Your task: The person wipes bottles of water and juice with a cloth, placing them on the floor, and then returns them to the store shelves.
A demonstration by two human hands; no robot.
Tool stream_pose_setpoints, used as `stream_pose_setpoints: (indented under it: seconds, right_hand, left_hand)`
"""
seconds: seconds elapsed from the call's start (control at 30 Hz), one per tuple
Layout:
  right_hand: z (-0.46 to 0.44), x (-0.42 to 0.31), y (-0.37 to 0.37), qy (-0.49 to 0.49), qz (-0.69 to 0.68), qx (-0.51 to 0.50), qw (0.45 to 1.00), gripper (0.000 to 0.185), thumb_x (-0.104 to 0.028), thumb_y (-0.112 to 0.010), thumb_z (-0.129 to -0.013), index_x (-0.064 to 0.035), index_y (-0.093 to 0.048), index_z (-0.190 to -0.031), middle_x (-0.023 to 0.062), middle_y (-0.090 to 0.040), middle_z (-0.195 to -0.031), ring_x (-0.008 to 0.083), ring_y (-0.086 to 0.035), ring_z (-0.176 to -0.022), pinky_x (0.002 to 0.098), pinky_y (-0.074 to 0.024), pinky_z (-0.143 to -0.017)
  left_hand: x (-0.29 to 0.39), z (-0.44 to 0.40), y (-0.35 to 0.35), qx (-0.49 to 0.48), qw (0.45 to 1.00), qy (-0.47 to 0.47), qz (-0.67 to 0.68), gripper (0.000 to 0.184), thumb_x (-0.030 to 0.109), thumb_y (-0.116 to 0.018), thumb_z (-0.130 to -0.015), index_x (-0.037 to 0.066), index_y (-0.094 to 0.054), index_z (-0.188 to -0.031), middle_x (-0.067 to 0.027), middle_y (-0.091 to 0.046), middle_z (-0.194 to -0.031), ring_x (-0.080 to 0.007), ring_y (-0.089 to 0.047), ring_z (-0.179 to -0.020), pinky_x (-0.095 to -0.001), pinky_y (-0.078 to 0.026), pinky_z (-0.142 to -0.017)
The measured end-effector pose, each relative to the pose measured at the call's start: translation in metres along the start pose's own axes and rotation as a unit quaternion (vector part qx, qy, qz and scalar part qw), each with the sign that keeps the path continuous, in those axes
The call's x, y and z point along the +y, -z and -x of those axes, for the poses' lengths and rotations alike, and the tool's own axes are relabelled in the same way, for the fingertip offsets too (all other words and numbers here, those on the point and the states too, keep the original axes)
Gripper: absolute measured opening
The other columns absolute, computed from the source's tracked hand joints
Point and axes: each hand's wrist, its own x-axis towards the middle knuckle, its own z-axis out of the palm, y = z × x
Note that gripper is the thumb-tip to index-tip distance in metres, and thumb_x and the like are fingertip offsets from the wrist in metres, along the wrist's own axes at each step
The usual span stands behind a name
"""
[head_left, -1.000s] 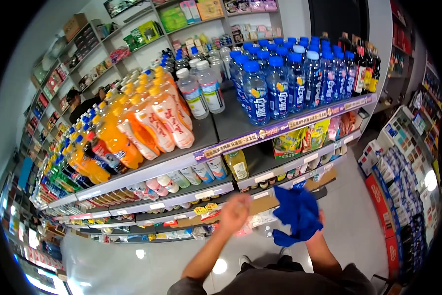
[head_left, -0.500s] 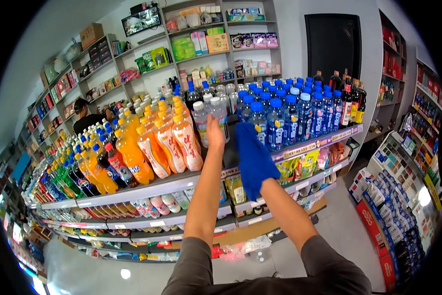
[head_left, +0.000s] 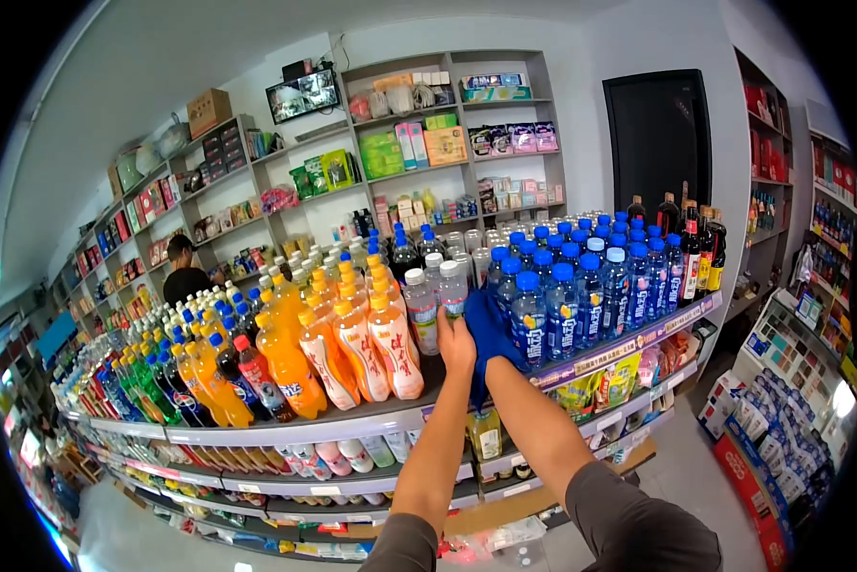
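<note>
My left hand (head_left: pixel 456 345) is closed around the lower part of a clear plastic bottle (head_left: pixel 452 290) with a white cap, on the top shelf. Another white-capped bottle (head_left: pixel 421 313) stands just left of it. A blue cloth (head_left: pixel 490 329) covers most of my right hand (head_left: pixel 501 367), hiding its fingers. The cloth lies close against the right side of my left hand, between the clear bottles and the blue-capped drinks (head_left: pixel 529 320). Orange drinks in white-and-orange wrappers (head_left: pixel 392 345) are lined up to the left.
Lower tiers of the shelf unit (head_left: pixel 324 491) hold packets and bottles. Soda bottles (head_left: pixel 228 377) crowd the left side, dark sauce bottles (head_left: pixel 692 257) the right end. A person (head_left: pixel 188 275) is behind the shelf at left. Stacked goods (head_left: pixel 776 448) stand on the right.
My left hand has gone from flat beside the clear bottles to closed around one. The cloth-covered right hand has come in next to it. The view has shifted up and left.
</note>
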Motion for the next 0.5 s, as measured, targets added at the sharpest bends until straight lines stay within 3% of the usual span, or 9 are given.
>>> stream_pose_setpoints:
  seconds: [0.1,0.2,0.23,0.37,0.47,0.5]
  right_hand:
    - [0.024,-0.007,-0.010,-0.095,-0.259,0.104,0.956,0.036,-0.032,-0.048,-0.098,-0.0032,-0.062,-0.115,0.0232,-0.062,-0.123,0.0320,-0.059,-0.118,0.0433,-0.0468,-0.095]
    - [0.049,0.032,-0.020,0.044,-0.047,0.008,0.998,0.031,-0.031,-0.048,-0.099,-0.0059,-0.063,-0.111,0.0187,-0.064,-0.118,0.0287,-0.061,-0.110,0.0416,-0.0478,-0.092]
    - [0.061,0.023,-0.016,0.045,-0.142,0.018,0.989,0.031,-0.030,-0.046,-0.101,-0.0066,-0.062,-0.112,0.0158,-0.064,-0.118,0.0276,-0.061,-0.107,0.0406,-0.0483,-0.091]
    - [0.118,-0.042,0.026,0.037,-0.482,0.048,0.874,0.030,-0.029,-0.039,-0.107,-0.0091,-0.057,-0.118,0.0052,-0.064,-0.114,0.0230,-0.062,-0.095,0.0365,-0.0504,-0.087]
    - [0.163,-0.070,0.073,-0.032,-0.625,0.010,0.780,0.029,-0.030,-0.038,-0.108,-0.0103,-0.055,-0.120,0.0035,-0.064,-0.112,0.0191,-0.063,-0.093,0.0338,-0.0516,-0.084]
    - [0.180,-0.076,0.086,-0.063,-0.652,0.011,0.756,0.028,-0.029,-0.039,-0.107,-0.0102,-0.056,-0.119,0.0039,-0.064,-0.110,0.0184,-0.063,-0.093,0.0333,-0.0520,-0.083]
  left_hand:
    - [0.003,0.021,0.013,-0.016,0.999,-0.030,0.029,0.056,0.018,-0.048,-0.094,-0.005,-0.045,-0.145,-0.0279,-0.049,-0.144,-0.0376,-0.048,-0.134,-0.0383,-0.034,-0.112]
    - [0.025,0.054,0.033,-0.054,0.993,-0.098,-0.039,0.056,0.016,-0.050,-0.094,-0.005,-0.043,-0.146,-0.0274,-0.046,-0.147,-0.0379,-0.043,-0.137,-0.0393,-0.031,-0.114]
    - [0.036,0.064,0.038,-0.055,0.981,-0.170,-0.075,0.057,0.014,-0.050,-0.094,-0.005,-0.041,-0.147,-0.0269,-0.042,-0.150,-0.0396,-0.038,-0.140,-0.0420,-0.027,-0.117]
    - [0.107,0.105,0.072,-0.097,0.955,-0.265,-0.095,0.058,0.012,-0.052,-0.092,-0.006,-0.041,-0.146,-0.0246,-0.041,-0.152,-0.0443,-0.038,-0.137,-0.0501,-0.025,-0.116]
    - [0.160,0.143,0.109,-0.120,0.925,-0.313,-0.179,0.047,0.006,-0.054,-0.091,-0.001,-0.054,-0.137,-0.0164,-0.053,-0.146,-0.0360,-0.047,-0.131,-0.0437,-0.030,-0.111]
    - [0.162,0.155,0.119,-0.110,0.906,-0.340,-0.229,0.051,0.000,-0.057,-0.082,0.008,-0.061,-0.132,-0.0058,-0.057,-0.144,-0.0287,-0.051,-0.118,-0.0407,-0.032,-0.099]
